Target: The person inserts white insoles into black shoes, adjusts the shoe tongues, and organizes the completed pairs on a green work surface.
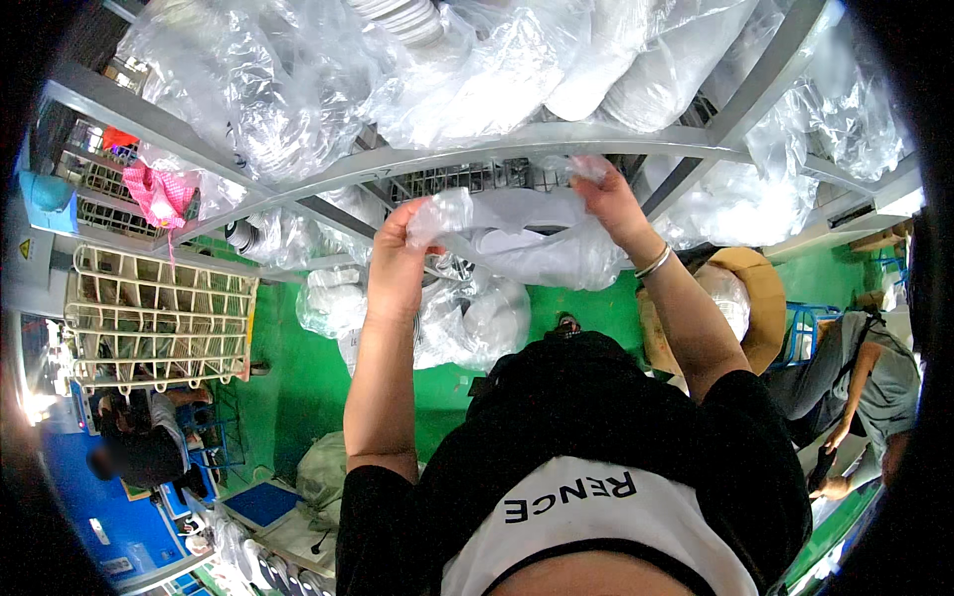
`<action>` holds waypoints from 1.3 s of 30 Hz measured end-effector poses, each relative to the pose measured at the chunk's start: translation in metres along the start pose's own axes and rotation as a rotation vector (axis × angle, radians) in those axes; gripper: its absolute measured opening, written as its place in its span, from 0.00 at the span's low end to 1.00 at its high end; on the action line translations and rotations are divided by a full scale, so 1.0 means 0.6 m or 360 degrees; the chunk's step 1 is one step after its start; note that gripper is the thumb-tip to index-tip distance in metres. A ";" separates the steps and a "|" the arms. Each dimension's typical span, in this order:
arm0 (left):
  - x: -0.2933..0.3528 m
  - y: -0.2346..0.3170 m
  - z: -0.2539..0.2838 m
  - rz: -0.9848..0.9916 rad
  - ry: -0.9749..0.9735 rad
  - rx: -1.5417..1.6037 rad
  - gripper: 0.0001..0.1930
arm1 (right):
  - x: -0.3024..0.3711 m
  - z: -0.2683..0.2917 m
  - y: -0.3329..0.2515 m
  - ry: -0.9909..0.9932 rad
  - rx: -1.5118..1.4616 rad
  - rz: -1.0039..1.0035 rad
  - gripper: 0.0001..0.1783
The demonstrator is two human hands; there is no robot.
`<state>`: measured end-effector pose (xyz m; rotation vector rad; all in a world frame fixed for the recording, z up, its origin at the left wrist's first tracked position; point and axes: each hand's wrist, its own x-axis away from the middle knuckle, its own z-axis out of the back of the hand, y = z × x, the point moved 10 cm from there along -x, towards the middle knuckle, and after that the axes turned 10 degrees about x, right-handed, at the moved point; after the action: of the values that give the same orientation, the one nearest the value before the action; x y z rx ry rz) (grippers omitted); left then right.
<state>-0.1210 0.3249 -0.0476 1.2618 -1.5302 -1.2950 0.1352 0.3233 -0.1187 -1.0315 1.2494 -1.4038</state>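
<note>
Both my hands are raised in front of a grey metal rack and stretch a clear plastic bag (576, 256) between them. My left hand (399, 263) pinches the bag's left edge, fingers closed on the film. The right edge is gripped by my right hand (614, 207), with a bangle on that wrist. Between the hands the bag's mouth is spread wide. Something pale shows through the film, too unclear to name. Just below it, bagged white parts (472, 323) sit close to my left forearm.
The rack's grey bar (477, 147) runs across just beyond my hands, with several bulky clear bags (467, 79) above it. A cream wire basket (164, 318) stands at left, an open cardboard box (750, 303) at right. Co-workers (149, 442) are on both sides; the floor is green.
</note>
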 end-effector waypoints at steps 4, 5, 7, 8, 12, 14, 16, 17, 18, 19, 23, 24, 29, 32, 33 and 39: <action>-0.017 0.033 -0.073 -0.0408 -0.0230 -0.0412 0.13 | 0.050 -0.113 -0.097 -0.0798 0.1041 0.0852 0.23; -0.019 0.018 -0.106 -0.0411 -0.0372 -0.0482 0.12 | 0.064 -0.135 -0.079 -0.1049 0.0789 0.0878 0.23; -0.007 0.017 -0.171 -0.0572 -0.0553 -0.0767 0.12 | 0.073 -0.164 -0.041 -0.1322 0.0380 0.0412 0.22; 0.002 0.023 -0.197 -0.0721 -0.0597 -0.0966 0.12 | 0.077 -0.176 -0.016 -0.1401 0.0196 0.0153 0.22; -0.006 0.003 -0.218 -0.0685 -0.0805 -0.1087 0.18 | 0.019 -0.154 -0.018 -0.0922 0.0543 0.0741 0.14; -0.004 0.037 -0.196 -0.0917 -0.0441 -0.1391 0.24 | 0.002 -0.145 -0.018 -0.0849 0.0617 0.0481 0.15; -0.025 0.022 -0.168 -0.0843 -0.0368 -0.1548 0.32 | -0.001 -0.131 -0.050 -0.0760 0.0702 0.0751 0.17; -0.018 0.017 -0.178 -0.0887 -0.0439 -0.1503 0.32 | -0.005 -0.127 -0.067 -0.0757 0.0716 0.0815 0.17; -0.012 0.003 -0.181 -0.0904 -0.0505 -0.1443 0.31 | -0.013 -0.121 -0.059 -0.0755 0.0688 0.0604 0.17; -0.019 -0.007 -0.174 -0.0933 -0.0468 -0.1444 0.31 | -0.020 -0.113 -0.053 -0.0746 0.0660 0.0394 0.18; -0.062 -0.103 -0.139 -0.0401 -0.0447 -0.1408 0.40 | -0.009 -0.116 -0.070 -0.0644 0.0706 0.0097 0.20; -0.068 -0.109 -0.135 -0.0385 -0.0311 -0.1621 0.42 | -0.023 -0.112 -0.034 -0.0655 0.0780 0.0014 0.20; -0.074 -0.124 -0.164 -0.0482 -0.0276 -0.1692 0.19 | -0.029 -0.117 0.020 -0.1007 0.0310 -0.0413 0.19; -0.110 -0.144 -0.123 0.0003 -0.0035 -0.1499 0.18 | -0.020 -0.083 -0.012 -0.0886 0.0070 -0.0335 0.12; -0.122 -0.150 -0.092 -0.0076 0.0211 -0.1314 0.18 | -0.025 -0.079 -0.030 -0.0827 0.0117 -0.0137 0.12; -0.180 -0.230 -0.091 0.0368 -0.0128 -0.0624 0.20 | -0.010 -0.076 -0.079 -0.0401 0.1198 0.0997 0.15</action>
<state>-0.0157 0.4169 -0.1660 0.7708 -1.3452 -1.4182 0.0860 0.3386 -0.0771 -0.2417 0.6622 -1.0553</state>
